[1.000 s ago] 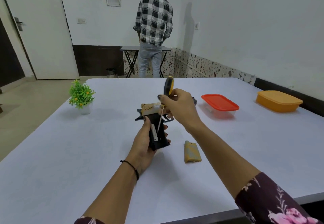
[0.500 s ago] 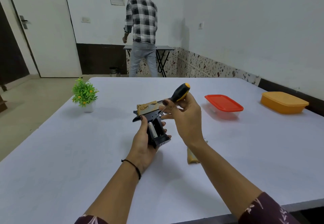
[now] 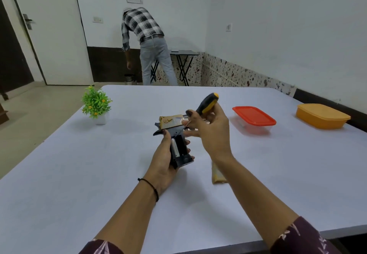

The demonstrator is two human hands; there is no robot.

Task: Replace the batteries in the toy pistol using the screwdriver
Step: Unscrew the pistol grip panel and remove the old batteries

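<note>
Above white table, black-gold toy pistol, rubbery-handled screwdriver

One toy pistol, one screwdriver, one battery showing in the grip, one loose gold cover panel. Two lidded boxes, i.e. one red-lidded container and one orange container; one potted plant, one white table, one folding table, one small bin. Two hands, left hand and right hand, plus one person at the back.
</note>
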